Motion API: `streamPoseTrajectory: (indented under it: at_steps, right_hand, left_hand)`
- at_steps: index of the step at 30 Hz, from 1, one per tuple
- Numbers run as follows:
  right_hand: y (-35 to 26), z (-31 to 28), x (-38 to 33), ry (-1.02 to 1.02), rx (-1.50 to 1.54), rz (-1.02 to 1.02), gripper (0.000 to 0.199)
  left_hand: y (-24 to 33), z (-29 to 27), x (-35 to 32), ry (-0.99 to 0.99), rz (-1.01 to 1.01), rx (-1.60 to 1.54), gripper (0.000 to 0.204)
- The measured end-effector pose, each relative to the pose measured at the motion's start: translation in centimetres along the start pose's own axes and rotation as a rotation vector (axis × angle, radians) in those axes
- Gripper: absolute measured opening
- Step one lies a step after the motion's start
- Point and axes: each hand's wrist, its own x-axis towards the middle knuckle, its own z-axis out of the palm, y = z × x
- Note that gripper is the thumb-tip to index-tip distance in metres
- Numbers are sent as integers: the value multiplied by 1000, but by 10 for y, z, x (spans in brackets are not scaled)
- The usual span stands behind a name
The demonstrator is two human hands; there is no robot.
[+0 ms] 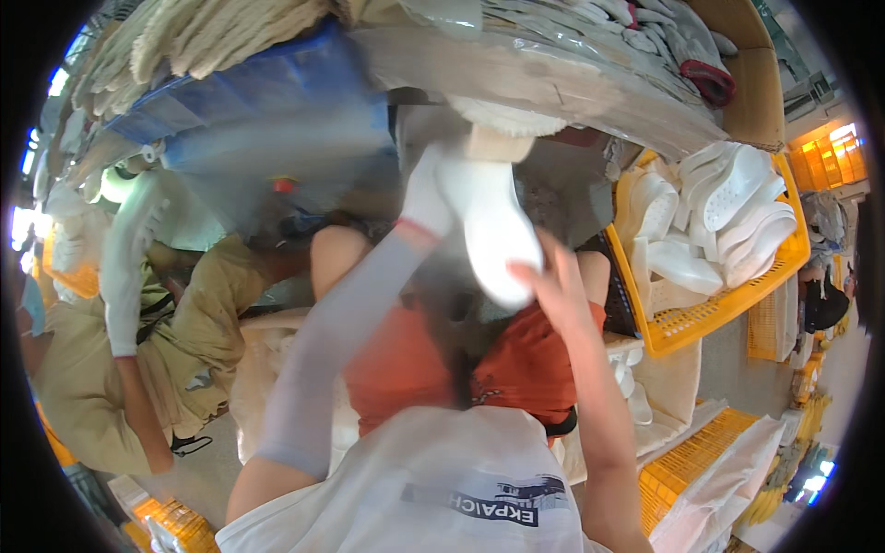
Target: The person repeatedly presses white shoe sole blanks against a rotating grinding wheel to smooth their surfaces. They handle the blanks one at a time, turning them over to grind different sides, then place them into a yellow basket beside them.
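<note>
A white shoe [501,230], smooth and slightly blurred, hangs over my lap with its rounded end toward me. Its far end meets a beige block [498,146] below a white fluffy wheel [510,118]. My left hand [431,189], in a white glove with a red cuff edge, grips the shoe's left side near the far end; motion smears its fingers. Bare, my right hand [559,284] closes on the rounded near end from the right, fingertips on the surface.
At right, a yellow basket [710,309] holds several white clogs [733,189]. Ahead runs a plastic-covered bench edge [535,78] with gloves piled on it. A blue bin [267,101] stands at far left. Beside me on the left sits a person [138,341] in khaki trousers, one arm white-sleeved.
</note>
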Motion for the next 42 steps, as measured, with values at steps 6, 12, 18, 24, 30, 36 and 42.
streamPoseTrajectory:
  at_steps: [6,12,18,24,30,36,42]
  right_hand:
    - [10,-1,-18,-15,-153,35,74]
    - [18,-46,-48,-147,-153,-73,72]
    - [67,-296,-44,526,-835,171,35]
    - [191,-371,-6,511,-1365,469,27]
    - [87,-271,-112,593,-1116,-437,26]
    - [36,-136,-113,421,-954,-636,34]
    - [30,-89,-27,496,-606,-45,87]
  left_hand:
    - [8,-21,-7,-289,-66,-71,37]
    - [7,-11,-30,-323,-153,122,42]
    - [-149,81,-142,-589,-327,913,42]
    - [-221,121,-156,-471,-609,512,42]
    - [-166,123,-69,-247,-1015,188,68]
    - [-156,116,-110,-223,-413,343,49]
    - [-147,47,3,-275,66,465,28]
